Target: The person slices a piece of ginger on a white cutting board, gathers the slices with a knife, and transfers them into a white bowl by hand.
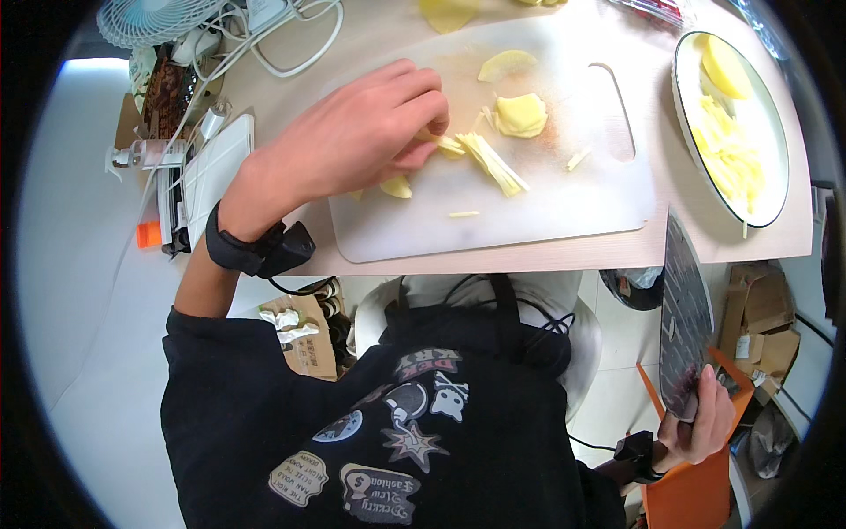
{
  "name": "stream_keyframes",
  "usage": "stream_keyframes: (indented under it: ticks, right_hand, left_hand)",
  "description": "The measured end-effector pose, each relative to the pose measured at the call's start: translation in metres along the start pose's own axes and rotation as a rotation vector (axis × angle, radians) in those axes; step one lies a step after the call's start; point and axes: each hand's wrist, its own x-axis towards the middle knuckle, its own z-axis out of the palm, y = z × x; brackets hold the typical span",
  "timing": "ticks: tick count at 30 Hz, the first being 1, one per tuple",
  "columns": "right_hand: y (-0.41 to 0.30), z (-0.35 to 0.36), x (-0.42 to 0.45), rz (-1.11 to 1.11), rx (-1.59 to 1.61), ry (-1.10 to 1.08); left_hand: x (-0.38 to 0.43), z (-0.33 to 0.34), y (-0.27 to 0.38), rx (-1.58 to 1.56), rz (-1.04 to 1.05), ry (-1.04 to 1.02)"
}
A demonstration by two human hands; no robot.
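My left hand (390, 125) is over the white cutting board (410, 231), its thumb and fingers pinching a few pale yellow strips, apparently potato. A bundle of cut strips (492, 165) lies just right of the fingertips. Behind it sit a small stack of slices (521, 116) and a single slice (507, 65); another slice (396, 187) is partly under my left hand. My right hand (704, 416) holds a dark-bladed kitchen knife (684, 317) low at the right, off the table's front edge, blade pointing towards the table. The fingers cover most of its handle.
An oval dish (783, 178) with a dark rim holds strips and a larger yellow piece at the table's right. White cables (297, 69), a small fan (158, 20) and a white flat object (221, 172) are at the left. An orange bin (687, 496) stands below my right hand.
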Motion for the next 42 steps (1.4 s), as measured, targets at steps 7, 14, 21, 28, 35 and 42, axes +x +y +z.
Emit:
stream_keyframes:
  ticks: [7, 14, 21, 28, 35, 42]
  right_hand:
    - [-0.009, -0.001, -0.015, 0.082, -0.116, 0.021]
    - [-0.014, 0.001, -0.014, 0.083, -0.149, 0.042]
    - [-0.037, 0.017, 0.035, 0.061, 0.103, -0.042]
    - [-0.036, 0.031, 0.073, -0.094, 0.065, -0.250]
    - [-0.037, 0.038, 0.086, -0.086, 0.079, -0.262]
    - [-0.036, 0.043, 0.079, -0.050, 0.099, -0.191]
  left_hand:
    - [0.000, 0.000, -0.001, -0.054, 0.007, -0.041]
    - [0.003, 0.002, -0.003, -0.006, 0.047, -0.068]
    - [0.007, -0.004, -0.003, 0.009, 0.065, -0.121]
    - [0.008, -0.004, 0.004, -0.083, 0.079, 0.066]
    - [0.022, 0.004, 0.008, -0.087, 0.063, 0.129]
    - [0.018, 0.008, 0.011, -0.239, 0.048, 0.067]
